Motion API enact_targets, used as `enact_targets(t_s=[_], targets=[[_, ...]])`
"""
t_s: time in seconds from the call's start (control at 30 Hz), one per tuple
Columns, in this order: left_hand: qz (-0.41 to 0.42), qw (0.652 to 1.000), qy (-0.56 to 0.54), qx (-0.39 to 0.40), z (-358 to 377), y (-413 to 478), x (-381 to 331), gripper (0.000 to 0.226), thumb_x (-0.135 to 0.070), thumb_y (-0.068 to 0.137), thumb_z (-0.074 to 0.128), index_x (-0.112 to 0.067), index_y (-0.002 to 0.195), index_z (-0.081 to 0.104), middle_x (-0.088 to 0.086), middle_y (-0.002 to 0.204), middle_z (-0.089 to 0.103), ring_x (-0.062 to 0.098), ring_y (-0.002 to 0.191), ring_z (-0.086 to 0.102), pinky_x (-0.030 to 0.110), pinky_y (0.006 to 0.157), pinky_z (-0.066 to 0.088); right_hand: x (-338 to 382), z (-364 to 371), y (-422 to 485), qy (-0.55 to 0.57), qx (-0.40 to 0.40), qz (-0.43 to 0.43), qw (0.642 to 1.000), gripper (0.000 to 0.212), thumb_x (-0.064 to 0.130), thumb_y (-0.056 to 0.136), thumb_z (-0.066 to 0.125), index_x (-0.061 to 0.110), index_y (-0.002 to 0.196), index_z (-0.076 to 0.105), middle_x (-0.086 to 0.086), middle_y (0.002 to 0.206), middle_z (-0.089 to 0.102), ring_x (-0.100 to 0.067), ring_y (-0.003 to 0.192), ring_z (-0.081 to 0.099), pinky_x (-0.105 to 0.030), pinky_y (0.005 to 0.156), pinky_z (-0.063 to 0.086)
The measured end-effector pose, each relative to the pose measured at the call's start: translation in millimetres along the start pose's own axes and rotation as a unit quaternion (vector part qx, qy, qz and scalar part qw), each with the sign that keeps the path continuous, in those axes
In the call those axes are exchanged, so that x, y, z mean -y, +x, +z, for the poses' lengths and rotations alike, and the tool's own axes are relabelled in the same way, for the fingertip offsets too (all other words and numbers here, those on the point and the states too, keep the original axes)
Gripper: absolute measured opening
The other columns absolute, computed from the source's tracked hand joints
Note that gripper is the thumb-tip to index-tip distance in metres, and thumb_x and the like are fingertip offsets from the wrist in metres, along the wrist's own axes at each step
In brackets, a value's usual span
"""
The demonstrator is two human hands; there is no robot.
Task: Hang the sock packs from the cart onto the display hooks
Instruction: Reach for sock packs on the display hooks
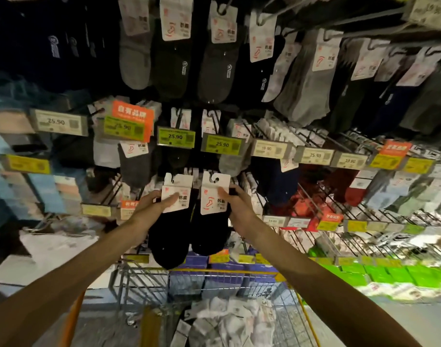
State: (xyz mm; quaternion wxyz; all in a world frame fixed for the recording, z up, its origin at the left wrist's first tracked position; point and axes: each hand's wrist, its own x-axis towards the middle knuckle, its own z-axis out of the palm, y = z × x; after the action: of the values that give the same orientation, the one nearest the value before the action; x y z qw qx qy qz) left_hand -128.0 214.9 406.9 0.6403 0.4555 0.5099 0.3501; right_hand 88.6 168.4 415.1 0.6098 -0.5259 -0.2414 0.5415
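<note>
Two packs are held side by side, raised directly above the silver wire cart with orange trim [144,276]. The left hand [151,206] holds a black sock pack with a white card header [171,234]. Its grip is clamped on the card, thumb across the front. The right hand [239,204] pinches the card of a second black sock pack [210,229] the same way.

Loose white sock packs [229,319] lie inside the cart. Beyond and above the cart, metal display hooks [312,199] carry hanging socks behind green price labels [175,137].

The step in hand looks like carrying both packs up for hanging. Next, each header's punched hole needs lining up with a hook tip, then sliding on.
</note>
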Motion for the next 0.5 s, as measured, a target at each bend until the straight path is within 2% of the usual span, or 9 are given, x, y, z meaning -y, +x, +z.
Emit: enact_targets(t_s=[0.07,0.13,0.23,0.27,0.3,0.37,0.43,0.5], targets=[[0.025,1.000,0.007,-0.014,3,10,-5,0.025,-0.035,0.085,0.075,-0.031,0.105,0.062,0.004,0.119,0.068,0.023,0.105,0.065,0.041,0.096,0.051,3,5,14,-0.031,-0.007,-0.029,0.999,0.023,0.004,0.093,0.062,0.004,0.116,0.060,-0.016,0.113,0.068,-0.028,0.095,0.069,-0.042,0.077,0.059],[0.057,0.998,0.018,-0.017,6,15,-10,0.034,-0.032,0.088,0.073,-0.031,0.118,0.056,0.000,0.123,0.063,0.020,0.107,0.063,0.038,0.093,0.052,4,6,22,-0.077,-0.005,-0.084,0.993,0.013,0.005,0.092,0.064,0.009,0.104,0.064,-0.012,0.106,0.071,-0.026,0.093,0.069,-0.043,0.081,0.059],[0.094,0.995,0.009,-0.030,14,28,-22,0.037,-0.021,0.091,0.069,-0.024,0.124,0.051,-0.003,0.112,0.064,0.010,0.094,0.064,0.017,0.069,0.052,13,8,39,-0.117,-0.002,-0.136,0.984,0.012,0.009,0.092,0.066,0.008,0.103,0.064,-0.002,0.093,0.071,-0.017,0.085,0.068,-0.033,0.076,0.058],[0.101,0.994,0.004,-0.037,16,32,-27,0.037,-0.018,0.091,0.068,-0.021,0.124,0.052,-0.001,0.111,0.065,0.010,0.092,0.065,0.014,0.064,0.051,16,9,45,-0.115,-0.004,-0.146,0.983,0.014,0.010,0.091,0.066,0.007,0.105,0.064,0.000,0.090,0.071,-0.014,0.082,0.068,-0.030,0.075,0.057],[0.105,0.994,-0.003,-0.042,17,36,-32,0.037,-0.017,0.091,0.068,-0.019,0.125,0.053,0.003,0.113,0.066,0.014,0.093,0.066,0.016,0.065,0.052,20,10,50,-0.112,-0.002,-0.155,0.982,0.011,0.010,0.092,0.066,0.009,0.103,0.064,0.000,0.088,0.070,-0.012,0.081,0.067,-0.029,0.074,0.056],[0.103,0.994,-0.024,-0.041,19,43,-40,0.040,-0.018,0.090,0.070,-0.017,0.126,0.055,0.009,0.119,0.066,0.023,0.101,0.067,0.030,0.078,0.055,25,12,59,-0.106,0.008,-0.169,0.980,0.005,0.012,0.091,0.066,0.015,0.095,0.064,-0.002,0.088,0.070,-0.013,0.080,0.068,-0.033,0.075,0.056],[0.089,0.995,-0.045,-0.029,18,50,-47,0.040,-0.020,0.088,0.070,-0.017,0.126,0.057,0.013,0.119,0.067,0.030,0.107,0.066,0.047,0.093,0.053,26,11,65,-0.101,0.019,-0.179,0.978,0.006,0.013,0.091,0.067,0.016,0.095,0.064,-0.005,0.093,0.071,-0.017,0.087,0.069,-0.037,0.079,0.056],[0.086,0.995,-0.047,-0.019,18,55,-52,0.038,-0.019,0.088,0.069,-0.014,0.124,0.059,0.015,0.118,0.068,0.034,0.108,0.065,0.053,0.100,0.049,24,6,67,-0.097,0.032,-0.189,0.977,0.007,0.013,0.092,0.066,0.013,0.098,0.063,-0.003,0.094,0.071,-0.017,0.089,0.069,-0.035,0.078,0.056]])
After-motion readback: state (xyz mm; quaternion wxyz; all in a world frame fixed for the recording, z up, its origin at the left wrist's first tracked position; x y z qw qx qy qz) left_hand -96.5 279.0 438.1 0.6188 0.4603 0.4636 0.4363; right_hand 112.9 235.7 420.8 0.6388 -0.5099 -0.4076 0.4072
